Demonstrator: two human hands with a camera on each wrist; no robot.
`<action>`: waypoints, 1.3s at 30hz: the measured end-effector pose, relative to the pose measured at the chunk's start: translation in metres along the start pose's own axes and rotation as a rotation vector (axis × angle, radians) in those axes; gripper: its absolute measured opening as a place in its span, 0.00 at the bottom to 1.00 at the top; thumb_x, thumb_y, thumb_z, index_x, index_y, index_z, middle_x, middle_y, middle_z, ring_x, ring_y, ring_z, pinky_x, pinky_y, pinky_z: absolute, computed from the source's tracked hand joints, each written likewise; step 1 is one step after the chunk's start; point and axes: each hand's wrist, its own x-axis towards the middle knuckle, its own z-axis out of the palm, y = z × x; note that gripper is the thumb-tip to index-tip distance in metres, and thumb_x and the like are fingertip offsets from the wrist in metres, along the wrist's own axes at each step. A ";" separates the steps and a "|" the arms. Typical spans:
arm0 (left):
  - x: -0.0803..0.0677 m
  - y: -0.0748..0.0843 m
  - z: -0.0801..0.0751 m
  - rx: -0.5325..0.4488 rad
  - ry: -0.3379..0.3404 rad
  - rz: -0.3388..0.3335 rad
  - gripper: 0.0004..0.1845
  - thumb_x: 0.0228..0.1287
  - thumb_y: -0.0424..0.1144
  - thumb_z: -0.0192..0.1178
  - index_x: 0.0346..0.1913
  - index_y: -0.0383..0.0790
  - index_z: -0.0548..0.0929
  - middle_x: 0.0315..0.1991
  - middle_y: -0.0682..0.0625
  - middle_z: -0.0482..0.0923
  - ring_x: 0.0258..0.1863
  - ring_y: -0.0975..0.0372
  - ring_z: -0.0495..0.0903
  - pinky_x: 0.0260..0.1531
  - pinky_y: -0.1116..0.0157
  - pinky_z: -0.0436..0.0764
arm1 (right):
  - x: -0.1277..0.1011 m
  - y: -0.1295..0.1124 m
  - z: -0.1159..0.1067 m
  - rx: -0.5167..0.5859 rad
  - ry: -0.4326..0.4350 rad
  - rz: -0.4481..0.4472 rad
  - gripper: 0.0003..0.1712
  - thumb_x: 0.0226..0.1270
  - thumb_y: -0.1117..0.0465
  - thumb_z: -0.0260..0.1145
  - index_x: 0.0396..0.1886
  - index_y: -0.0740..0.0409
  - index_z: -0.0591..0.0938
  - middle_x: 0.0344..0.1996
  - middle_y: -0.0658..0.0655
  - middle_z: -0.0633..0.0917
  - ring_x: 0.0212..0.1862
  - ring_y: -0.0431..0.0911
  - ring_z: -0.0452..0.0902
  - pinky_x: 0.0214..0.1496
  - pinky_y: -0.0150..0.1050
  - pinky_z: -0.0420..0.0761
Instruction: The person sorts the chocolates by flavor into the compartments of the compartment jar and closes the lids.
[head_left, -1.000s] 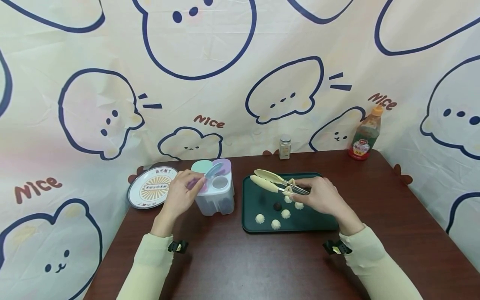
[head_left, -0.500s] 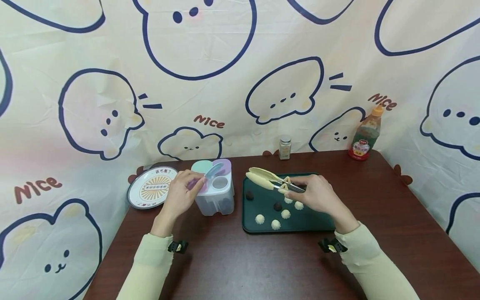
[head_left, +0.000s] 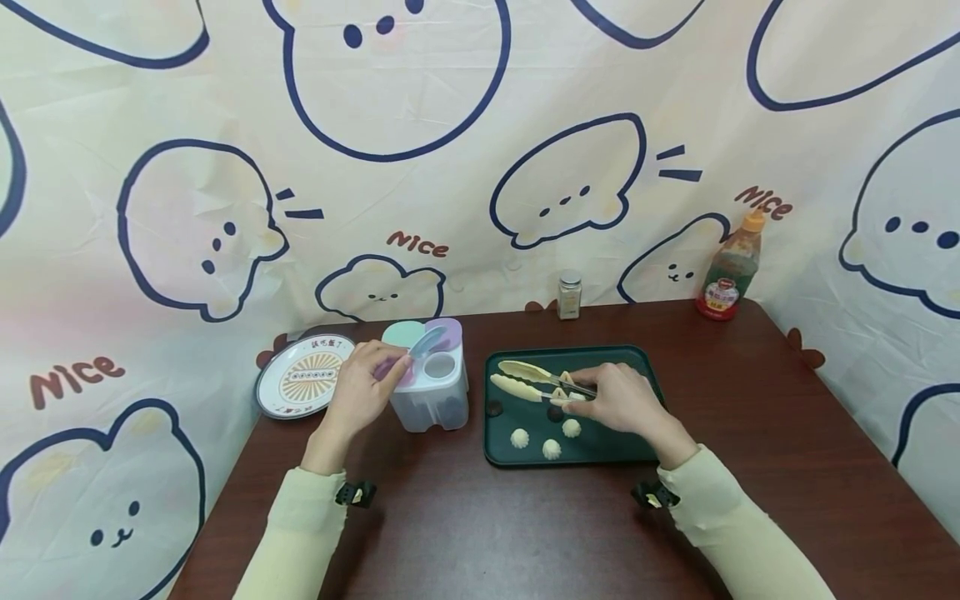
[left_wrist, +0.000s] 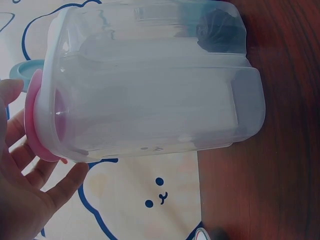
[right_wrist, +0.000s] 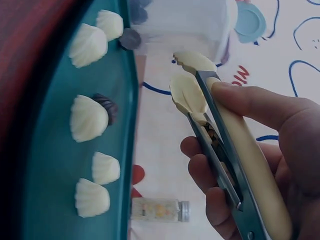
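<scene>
My left hand [head_left: 362, 387] reaches over the clear lidded container [head_left: 431, 408] and pinches its small blue lid [head_left: 429, 342], which stands raised beside a round opening. A dark swirled piece [left_wrist: 220, 30] rests in the container's bottom. In my right hand [head_left: 622, 398] are cream-tipped metal tongs [head_left: 517, 388], held low over the dark green tray [head_left: 611, 450] with jaws apart and nothing between them. Several white swirled pieces [head_left: 551, 450] sit on the tray, along with one dark piece [head_left: 493, 408] by its left edge and another dark piece [right_wrist: 106, 107] farther right.
A white patterned plate [head_left: 303, 375] leans left of the container. Behind the tray stands a small glass jar [head_left: 569, 296], and a sauce bottle [head_left: 729, 271] occupies the back right corner. A printed cloth [head_left: 480, 208] hangs behind the table.
My right hand has brought the tongs left, then lower and nearer over the tray. A dark piece has appeared by the tray's left edge and shifted nearer. My left hand has stayed put.
</scene>
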 end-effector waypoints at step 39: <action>0.000 -0.002 0.000 -0.011 -0.006 -0.003 0.17 0.70 0.52 0.60 0.48 0.43 0.88 0.46 0.49 0.84 0.52 0.56 0.74 0.54 0.50 0.72 | 0.006 0.000 0.029 -0.085 -0.104 -0.027 0.22 0.55 0.46 0.76 0.51 0.44 0.89 0.14 0.43 0.75 0.18 0.40 0.56 0.19 0.36 0.52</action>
